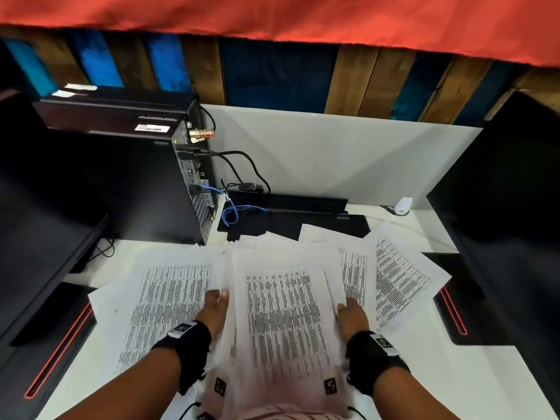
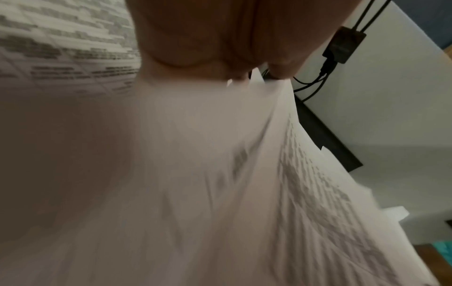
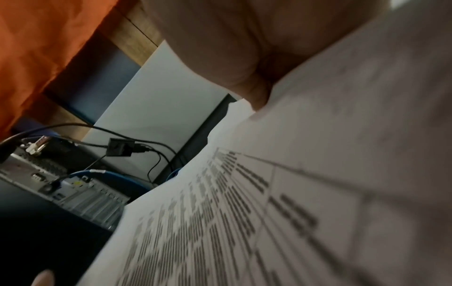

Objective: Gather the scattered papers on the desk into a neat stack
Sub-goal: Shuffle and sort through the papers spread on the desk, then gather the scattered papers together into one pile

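A bundle of printed sheets [image 1: 281, 313] is lifted toward me in the middle of the white desk [image 1: 454, 374], its near end blurred. My left hand [image 1: 215, 304] holds its left edge and my right hand [image 1: 350, 313] its right edge, thumb on top. A loose sheet [image 1: 163, 301] lies flat to the left. More sheets [image 1: 400, 277] fan out to the right. In the left wrist view the left hand [image 2: 259, 75] touches the paper [image 2: 195, 174]. In the right wrist view the right hand [image 3: 257, 104] presses on the printed page [image 3: 269, 212].
A black computer tower [image 1: 121, 183] with cables [image 1: 239, 207] stands at the back left. A dark monitor [image 1: 39, 237] flanks the left, another [image 1: 515, 222] the right. A black flat base [image 1: 303, 219] lies behind the papers, before a white divider panel [image 1: 333, 153].
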### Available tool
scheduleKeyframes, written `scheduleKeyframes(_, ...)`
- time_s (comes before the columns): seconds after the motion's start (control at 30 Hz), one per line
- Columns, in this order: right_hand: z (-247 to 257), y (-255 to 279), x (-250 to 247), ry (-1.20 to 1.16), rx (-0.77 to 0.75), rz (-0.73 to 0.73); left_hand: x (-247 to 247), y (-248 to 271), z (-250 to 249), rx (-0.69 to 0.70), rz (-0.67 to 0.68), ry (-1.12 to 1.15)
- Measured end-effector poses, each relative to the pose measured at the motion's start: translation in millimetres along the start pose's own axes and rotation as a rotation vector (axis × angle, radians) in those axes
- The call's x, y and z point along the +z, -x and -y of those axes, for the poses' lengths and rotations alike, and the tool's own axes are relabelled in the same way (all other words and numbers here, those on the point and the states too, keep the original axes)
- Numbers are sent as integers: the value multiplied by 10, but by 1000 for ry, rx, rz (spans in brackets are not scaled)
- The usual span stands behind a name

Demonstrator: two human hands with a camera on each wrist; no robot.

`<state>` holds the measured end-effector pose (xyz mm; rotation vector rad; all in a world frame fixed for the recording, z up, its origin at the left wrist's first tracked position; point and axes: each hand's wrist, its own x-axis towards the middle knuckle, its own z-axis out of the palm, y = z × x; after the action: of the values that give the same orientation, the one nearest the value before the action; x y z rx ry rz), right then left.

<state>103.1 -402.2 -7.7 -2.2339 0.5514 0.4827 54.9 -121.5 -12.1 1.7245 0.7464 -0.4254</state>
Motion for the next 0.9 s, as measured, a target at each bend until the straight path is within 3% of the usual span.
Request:
scheduleKeyframes(0.07, -4, 64, 139, -52, 25, -2, 74, 70, 18, 61, -68, 28)
scheduleKeyframes(0.17, 10, 195, 304, -52, -38, 117, 137, 157, 57, 86, 11, -12)
scheduleKeyframes(0.3, 20, 171, 305, -7, -37, 37, 90, 135, 109, 109, 101, -23)
scheduleKeyframes(0.43, -18, 208, 328, 67, -134, 200, 40, 121, 141, 177, 183, -35)
scheduleKeyframes(0.57, -62, 132, 244, 1, -112, 0, 23, 71, 230, 164, 131, 34)
scheduleKeyframes(0.7, -50, 183, 214, 112, -220, 140, 7, 7, 333, 171, 160, -56)
scheduleKeyframes(0.77, -31, 149, 124, 96, -187, -9, -25, -12, 354, 158, 160, -83)
scheduleKeyframes(0.83, -48, 88, -37, 155, 20, -242, -65, -38, 384, 140, 166, -92)
scheduleKeyframes(0.9, -132, 7, -160, 166, 210, -311, -97, -102, 456, 136, 171, -123)
